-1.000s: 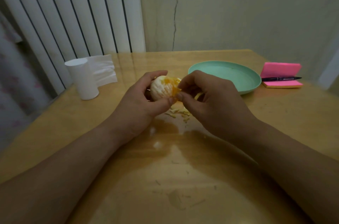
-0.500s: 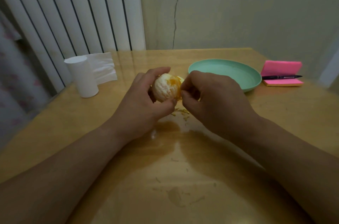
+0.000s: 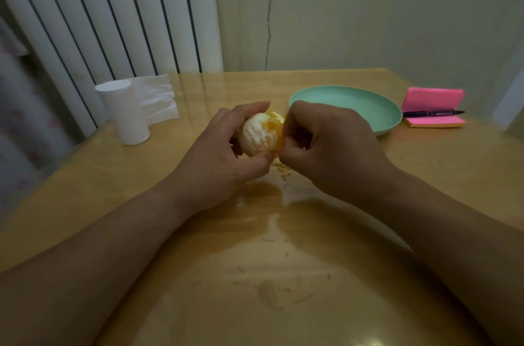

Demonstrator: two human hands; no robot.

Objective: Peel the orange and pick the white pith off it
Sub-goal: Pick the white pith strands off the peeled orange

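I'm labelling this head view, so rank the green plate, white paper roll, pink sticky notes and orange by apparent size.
Largest to smallest:
green plate;
white paper roll;
pink sticky notes, close to the roll, so that pair is unsure;
orange, partly covered by the left hand and right hand.

Bare to the frame edges: left forearm (image 3: 99, 246) from 8 o'clock, ending in left hand (image 3: 215, 158); right forearm (image 3: 453, 232) from 4 o'clock, ending in right hand (image 3: 334, 153).
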